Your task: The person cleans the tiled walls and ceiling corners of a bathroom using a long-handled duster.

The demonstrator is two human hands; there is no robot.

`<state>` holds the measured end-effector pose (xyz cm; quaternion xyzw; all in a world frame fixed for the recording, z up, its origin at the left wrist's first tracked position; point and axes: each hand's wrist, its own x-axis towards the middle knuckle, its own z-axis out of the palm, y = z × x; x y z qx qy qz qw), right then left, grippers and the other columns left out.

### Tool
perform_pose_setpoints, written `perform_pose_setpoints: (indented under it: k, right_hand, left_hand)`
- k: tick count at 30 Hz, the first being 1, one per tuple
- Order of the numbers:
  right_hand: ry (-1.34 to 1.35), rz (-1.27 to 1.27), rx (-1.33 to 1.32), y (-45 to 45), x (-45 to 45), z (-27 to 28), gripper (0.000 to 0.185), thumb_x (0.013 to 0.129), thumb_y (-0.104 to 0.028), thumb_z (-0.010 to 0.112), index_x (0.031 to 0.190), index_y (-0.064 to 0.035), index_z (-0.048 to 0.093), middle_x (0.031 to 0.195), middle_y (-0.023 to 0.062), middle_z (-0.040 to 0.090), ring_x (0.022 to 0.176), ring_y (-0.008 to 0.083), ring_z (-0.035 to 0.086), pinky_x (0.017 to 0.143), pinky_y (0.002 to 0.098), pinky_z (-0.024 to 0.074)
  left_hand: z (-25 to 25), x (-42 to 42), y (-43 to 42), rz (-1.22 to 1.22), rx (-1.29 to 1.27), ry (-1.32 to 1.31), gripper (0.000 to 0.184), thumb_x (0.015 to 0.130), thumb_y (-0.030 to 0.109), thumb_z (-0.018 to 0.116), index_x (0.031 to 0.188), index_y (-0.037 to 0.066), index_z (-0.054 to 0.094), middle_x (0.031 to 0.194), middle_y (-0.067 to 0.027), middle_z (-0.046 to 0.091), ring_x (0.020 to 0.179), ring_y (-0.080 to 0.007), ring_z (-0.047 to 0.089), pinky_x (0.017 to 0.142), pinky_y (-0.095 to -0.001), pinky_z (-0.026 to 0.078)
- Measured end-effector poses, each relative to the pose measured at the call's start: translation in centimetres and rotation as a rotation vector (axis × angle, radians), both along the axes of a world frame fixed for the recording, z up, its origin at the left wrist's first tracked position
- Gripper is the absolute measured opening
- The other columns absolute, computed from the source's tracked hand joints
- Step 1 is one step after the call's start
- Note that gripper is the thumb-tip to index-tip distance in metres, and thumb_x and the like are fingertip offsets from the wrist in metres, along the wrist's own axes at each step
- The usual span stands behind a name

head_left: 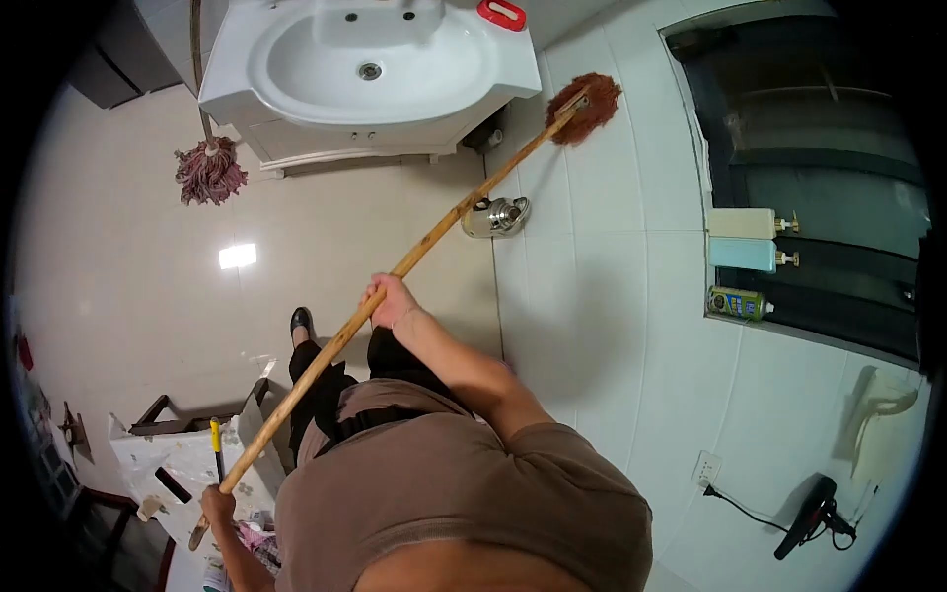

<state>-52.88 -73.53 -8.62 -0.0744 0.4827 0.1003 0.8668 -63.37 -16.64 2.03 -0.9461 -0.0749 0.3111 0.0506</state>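
A long wooden-handled mop (429, 240) runs diagonally across the view. My right hand (393, 299) is closed around the middle of its handle. Lower down, my left hand (219, 505) grips the pole close to its bottom end. The fluffy reddish-brown mop head (595, 116) rests against the white tiled wall (602, 197), just right of the washbasin. Beneath the handle, a shiny metal flask or kettle (496, 217) lies or stands by the foot of the wall; which one I cannot tell.
A white washbasin (414, 94) on a cabinet is ahead, with a red object (503, 14) on its corner. Another mop (211, 170) stands left. Two pump bottles (742, 255) and a spray can (738, 303) line the window ledge. A hair dryer (814, 513) hangs right; a covered table (187, 449) stands left.
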Motion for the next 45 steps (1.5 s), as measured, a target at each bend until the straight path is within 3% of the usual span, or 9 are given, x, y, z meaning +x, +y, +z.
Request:
perform_pose_setpoints:
  k: [6,12,14,20,24,29,34,36,45]
  right_hand:
    - [-0.036,-0.120,-0.115,2.5,1.7,-0.5,0.020,0.082,-0.018,0.055,0.066,-0.0133,0.044,0.060,0.0032,0.047,0.059,0.0217,0.048,0.068,0.0392,0.0409]
    - [-0.063,-0.200,-0.093,10.5,-2.7,3.2,0.017,0.082,-0.015,0.054,0.069,-0.0136,0.044,0.061,0.0010,0.044,0.058,0.0199,0.044,0.066,0.0364,0.0407]
    - [-0.140,-0.225,-0.054,13.1,-3.8,3.7,0.019,0.083,-0.018,0.054,0.067,-0.0139,0.043,0.061,0.0007,0.043,0.057,0.0198,0.043,0.070,0.0372,0.0390]
    - [0.260,-0.192,-0.070,13.2,-1.7,4.5,0.029,0.083,-0.023,0.050,0.057,-0.0140,0.040,0.052,0.0021,0.042,0.054,0.0224,0.042,0.073,0.0401,0.0377]
    - [0.108,-0.195,-0.074,9.5,1.7,5.5,0.027,0.083,-0.021,0.052,0.059,-0.0134,0.041,0.053,0.0026,0.043,0.056,0.0232,0.044,0.069,0.0400,0.0387]
    - [-0.201,-0.156,-0.274,4.3,5.4,5.3,0.018,0.086,-0.019,0.052,0.071,-0.0133,0.047,0.062,0.0017,0.049,0.063,0.0228,0.050,0.070,0.0408,0.0427]
    - [-0.284,-0.179,-0.200,6.3,3.3,3.4,0.016,0.088,-0.019,0.052,0.075,-0.0113,0.049,0.065,0.0027,0.052,0.069,0.0226,0.054,0.071,0.0411,0.0446]
    - [-0.295,-0.155,-0.167,7.9,1.8,1.2,0.017,0.089,-0.020,0.053,0.074,-0.0107,0.050,0.066,0.0035,0.053,0.070,0.0230,0.054,0.072,0.0415,0.0445]
    - [-0.053,-0.196,-0.080,12.7,-4.2,-4.2,0.016,0.087,-0.017,0.056,0.074,-0.0109,0.052,0.068,0.0029,0.053,0.070,0.0210,0.054,0.072,0.0343,0.0458]
  left_hand:
    - [-2.8,5.7,2.2,-0.068,-0.101,0.107,0.019,0.072,0.022,0.061,0.072,0.003,0.065,0.072,-0.0210,0.062,0.072,-0.0397,0.061,0.065,-0.0457,0.049]
    - [-3.1,9.1,12.0,-0.205,-0.034,0.047,0.010,0.071,0.016,0.063,0.068,0.006,0.062,0.068,-0.0184,0.062,0.068,-0.0371,0.061,0.060,-0.0442,0.049]
    - [-2.2,10.9,14.4,-0.231,0.012,0.127,0.014,0.074,0.017,0.059,0.076,0.005,0.064,0.074,-0.0182,0.063,0.074,-0.0373,0.062,0.065,-0.0460,0.049]
    - [-5.6,10.8,17.3,-0.322,-0.030,0.104,0.014,0.074,0.017,0.059,0.075,0.004,0.063,0.072,-0.0201,0.062,0.073,-0.0390,0.061,0.064,-0.0464,0.048]
    - [-5.4,12.2,11.8,-0.209,-0.150,0.029,0.014,0.070,0.017,0.061,0.068,0.003,0.062,0.069,-0.0213,0.061,0.071,-0.0395,0.060,0.065,-0.0457,0.049]
    - [-5.8,14.2,5.6,-0.218,-0.143,0.196,0.021,0.074,0.023,0.058,0.083,0.007,0.067,0.079,-0.0194,0.064,0.079,-0.0388,0.061,0.070,-0.0449,0.050]
    - [-5.8,14.6,9.0,-0.229,-0.132,0.168,0.020,0.074,0.023,0.059,0.084,0.007,0.067,0.082,-0.0183,0.065,0.079,-0.0376,0.062,0.070,-0.0444,0.050]
    - [-4.2,15.3,10.3,-0.241,-0.004,0.209,0.019,0.075,0.021,0.059,0.083,0.005,0.067,0.082,-0.0180,0.065,0.079,-0.0366,0.062,0.071,-0.0437,0.050]
    - [-0.2,14.4,13.7,-0.334,0.067,0.271,0.016,0.071,0.018,0.061,0.077,0.003,0.067,0.080,-0.0176,0.065,0.075,-0.0356,0.063,0.069,-0.0431,0.050]
